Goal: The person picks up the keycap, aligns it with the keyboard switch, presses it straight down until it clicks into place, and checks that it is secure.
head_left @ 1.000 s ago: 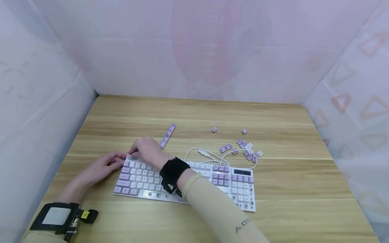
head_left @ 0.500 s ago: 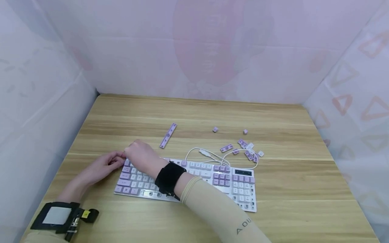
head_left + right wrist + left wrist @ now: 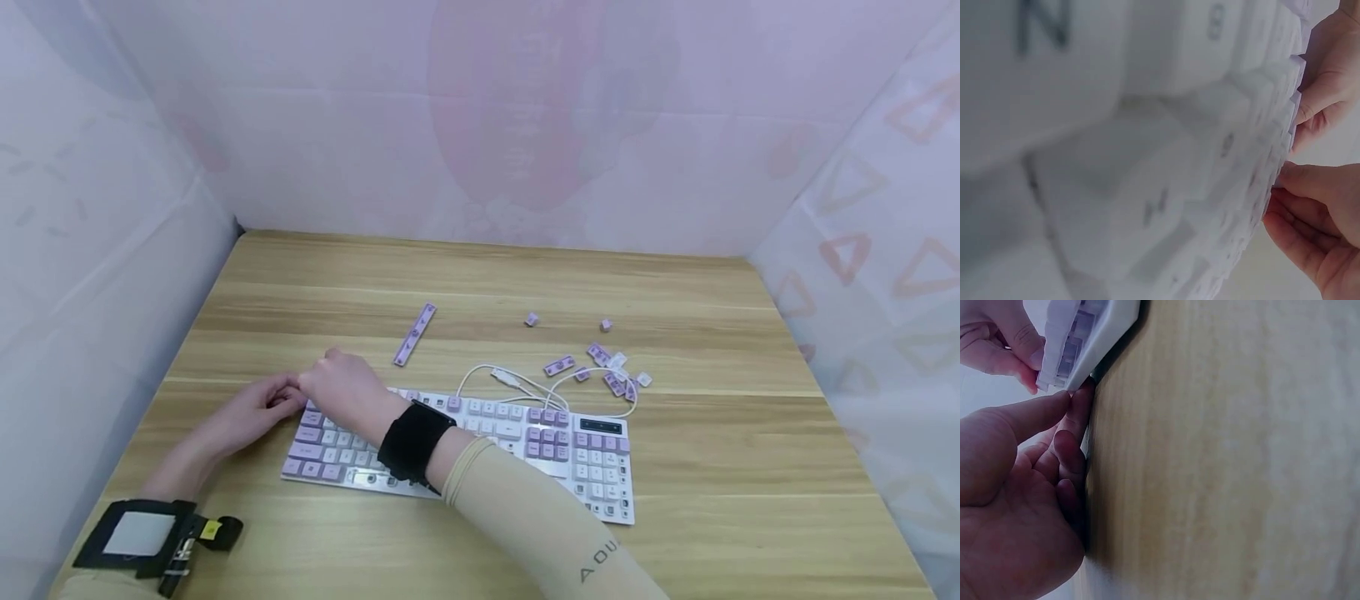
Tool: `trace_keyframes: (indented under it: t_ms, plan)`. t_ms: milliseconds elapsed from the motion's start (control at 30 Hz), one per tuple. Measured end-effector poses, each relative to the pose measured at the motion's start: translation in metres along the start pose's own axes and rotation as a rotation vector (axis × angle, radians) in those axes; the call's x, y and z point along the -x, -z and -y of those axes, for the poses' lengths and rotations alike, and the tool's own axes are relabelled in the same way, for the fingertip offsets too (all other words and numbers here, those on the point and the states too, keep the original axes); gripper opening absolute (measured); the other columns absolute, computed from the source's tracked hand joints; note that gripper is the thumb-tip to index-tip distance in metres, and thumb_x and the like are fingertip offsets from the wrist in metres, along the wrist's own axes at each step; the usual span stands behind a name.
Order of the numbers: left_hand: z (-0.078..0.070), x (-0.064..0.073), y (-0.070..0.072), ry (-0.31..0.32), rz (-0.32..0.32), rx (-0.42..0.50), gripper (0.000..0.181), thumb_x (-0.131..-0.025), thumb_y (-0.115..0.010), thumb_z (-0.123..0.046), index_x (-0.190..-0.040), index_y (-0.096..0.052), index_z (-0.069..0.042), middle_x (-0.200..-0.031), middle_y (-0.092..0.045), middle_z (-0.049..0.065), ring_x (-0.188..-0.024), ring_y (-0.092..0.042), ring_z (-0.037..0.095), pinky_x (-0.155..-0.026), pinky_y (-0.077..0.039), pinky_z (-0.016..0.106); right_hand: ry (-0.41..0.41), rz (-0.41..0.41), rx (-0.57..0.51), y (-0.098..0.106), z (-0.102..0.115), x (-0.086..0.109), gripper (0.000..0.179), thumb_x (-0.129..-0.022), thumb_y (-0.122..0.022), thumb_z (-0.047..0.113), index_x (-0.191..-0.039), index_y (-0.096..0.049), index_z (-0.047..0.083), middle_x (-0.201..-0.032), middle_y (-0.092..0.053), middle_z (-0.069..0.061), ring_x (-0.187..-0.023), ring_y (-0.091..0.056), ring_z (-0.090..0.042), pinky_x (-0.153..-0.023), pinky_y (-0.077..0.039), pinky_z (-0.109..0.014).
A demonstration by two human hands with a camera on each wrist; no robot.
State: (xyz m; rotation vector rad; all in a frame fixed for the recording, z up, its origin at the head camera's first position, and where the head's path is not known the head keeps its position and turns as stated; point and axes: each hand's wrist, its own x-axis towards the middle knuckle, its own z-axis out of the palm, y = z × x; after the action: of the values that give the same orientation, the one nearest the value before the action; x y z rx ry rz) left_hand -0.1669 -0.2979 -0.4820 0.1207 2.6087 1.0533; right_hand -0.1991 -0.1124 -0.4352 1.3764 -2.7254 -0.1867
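White-and-purple keyboard (image 3: 510,431) lying on table (image 3: 750,417). Left hand (image 3: 243,417) pinching its far left corner; right hand (image 3: 347,390) pinching at same corner, whether key or edge cannot tell. White cable (image 3: 505,378) behind keyboard, loose keycaps (image 3: 614,384) near cable; long purple keycap (image 3: 415,335) farther left.

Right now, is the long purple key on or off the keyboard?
Off: the long purple key lies on the table, apart from the keyboard.

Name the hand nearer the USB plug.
Right: the right hand is left of the plug, over the keyboard; the left hand is farther left, at the keyboard's left edge.
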Motion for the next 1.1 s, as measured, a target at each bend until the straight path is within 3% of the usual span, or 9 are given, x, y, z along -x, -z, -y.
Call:
trace_keyframes:
  t_ms: [167,300,533,733,867,1100]
  plan:
    - [0.0026,-0.0023,-0.0016,0.003,-0.014,0.012,0.041,-0.104,-0.051,-0.039,-0.127,-0.060,-0.006,-0.104,-0.060,0.008,-0.094,-0.052,0.019,-0.073,-0.042,0.022,0.025,0.030,0.031,-0.0023,-0.0005,0.0016,0.022,-0.102,-0.054,0.016,-0.103,-0.072,0.029,-0.096,-0.072,0.012,-0.089,-0.064,-0.006,-0.073,-0.055,-0.021]
    - [0.0028,-0.0027,-0.0025,0.002,-0.033,0.017,0.045,-0.103,-0.055,-0.036,-0.132,-0.057,-0.003,-0.096,-0.058,0.007,-0.087,-0.051,0.015,-0.070,-0.041,0.023,0.053,0.050,-0.008,-0.0043,-0.0032,0.0030,0.021,-0.103,-0.054,0.016,-0.104,-0.072,0.027,-0.099,-0.071,0.012,-0.087,-0.063,-0.004,-0.073,-0.054,-0.019]
    - [0.0029,-0.0040,-0.0032,0.017,-0.026,-0.021,0.043,-0.102,-0.056,-0.035,-0.133,-0.057,-0.005,-0.106,-0.061,0.008,-0.097,-0.052,0.022,-0.076,-0.043,0.023,0.064,0.050,-0.003,-0.0040,0.0017,0.0010,0.025,-0.105,-0.051,0.019,-0.108,-0.072,0.030,-0.106,-0.070,0.010,-0.095,-0.063,-0.007,-0.079,-0.055,-0.019]
    - [0.0059,-0.0046,-0.0048,-0.028,-0.047,-0.021,0.029,-0.102,-0.058,-0.029,-0.120,-0.061,-0.006,-0.098,-0.061,0.006,-0.089,-0.052,0.015,-0.072,-0.042,0.022,0.066,0.031,0.034,-0.0036,0.0056,0.0003,0.024,-0.105,-0.052,0.023,-0.111,-0.072,0.035,-0.110,-0.067,0.010,-0.099,-0.061,-0.007,-0.080,-0.054,-0.020]
    - [0.0074,-0.0051,-0.0052,-0.030,-0.060,-0.037,0.031,-0.102,-0.059,-0.028,-0.122,-0.061,-0.005,-0.098,-0.062,0.006,-0.087,-0.053,0.014,-0.071,-0.042,0.021,0.091,0.020,0.069,-0.0059,0.0058,0.0005,0.025,-0.104,-0.052,0.022,-0.113,-0.072,0.036,-0.111,-0.068,0.010,-0.098,-0.061,-0.007,-0.080,-0.053,-0.019]
    - [0.0073,-0.0055,-0.0053,-0.019,-0.034,-0.024,0.041,-0.102,-0.058,-0.034,-0.131,-0.058,-0.005,-0.103,-0.065,0.006,-0.090,-0.054,0.015,-0.074,-0.044,0.020,0.110,0.114,0.041,-0.0072,-0.0008,0.0062,0.027,-0.105,-0.051,0.021,-0.119,-0.070,0.033,-0.129,-0.065,0.013,-0.102,-0.062,-0.006,-0.085,-0.053,-0.019]
